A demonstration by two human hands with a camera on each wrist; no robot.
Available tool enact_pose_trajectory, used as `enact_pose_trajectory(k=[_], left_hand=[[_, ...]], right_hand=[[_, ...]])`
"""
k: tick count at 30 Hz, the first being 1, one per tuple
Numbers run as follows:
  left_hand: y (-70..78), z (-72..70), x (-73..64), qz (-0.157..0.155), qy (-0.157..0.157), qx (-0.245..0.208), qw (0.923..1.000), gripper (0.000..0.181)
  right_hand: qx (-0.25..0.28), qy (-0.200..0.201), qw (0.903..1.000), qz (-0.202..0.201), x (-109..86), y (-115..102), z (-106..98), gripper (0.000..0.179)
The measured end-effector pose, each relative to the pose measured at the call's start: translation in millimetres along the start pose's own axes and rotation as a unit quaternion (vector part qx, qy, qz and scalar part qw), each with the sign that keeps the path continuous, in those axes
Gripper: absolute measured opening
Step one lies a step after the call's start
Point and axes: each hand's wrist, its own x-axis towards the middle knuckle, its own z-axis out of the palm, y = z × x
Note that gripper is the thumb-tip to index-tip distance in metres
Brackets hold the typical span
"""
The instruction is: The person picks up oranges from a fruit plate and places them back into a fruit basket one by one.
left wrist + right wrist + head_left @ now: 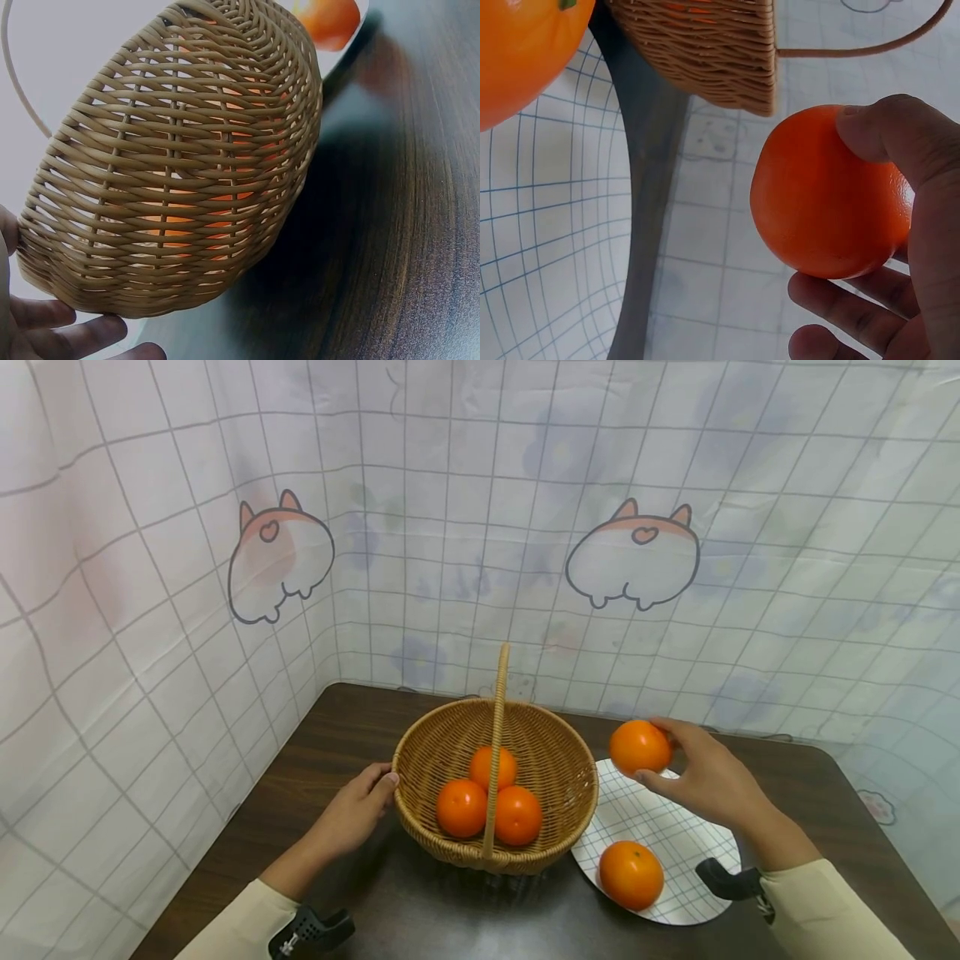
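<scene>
**Your left hand (348,814) grips the basket (555,752); your right hand (712,777) holds a fruit (640,748)**

At far left, a pale grid-lined cloth (465,568) covers the wall and carries on behind the table (405,910); a cartoon animal's rear (281,560), with a heart on it, is printed there. Your left sleeve (240,922) is cream, with a dark strap (309,931) at the wrist. Your left hand pinches the wicker basket by its left rim — thumb on the edge, fingers along the outside. Inside sit three orange fruits (461,807), just beside one another, under the upright handle (497,760). The table is dark wood grain, slightly glossy.

Just right of the basket, a white plate (697,852) with blue grid lines bears another orange fruit (632,875), its stalk end showing green. Your right hand grasps its own fruit between thumb and fingers — raised above the plate's far side, right of the basket. A second cartoon rear (632,560) decorates the cloth behind.
</scene>
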Motion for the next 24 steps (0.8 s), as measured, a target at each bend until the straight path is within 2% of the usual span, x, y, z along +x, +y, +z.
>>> enact_pose_trajectory(k=[11, 24], left_hand=[[1.8, 0.6, -0.7, -0.006, 0.002, 0.0, 1.0, 0.055], [2.3, 0.7, -1.0, -0.009, 0.004, -0.003, 0.9999, 0.055]], right_hand=[[0.014, -0.004, 0.9999, -0.002, 3.8, -13.9, -2.1, 0.089], [0.022, 0.0, 0.9996, -0.015, 8.3, -20.2, 0.9, 0.09]])
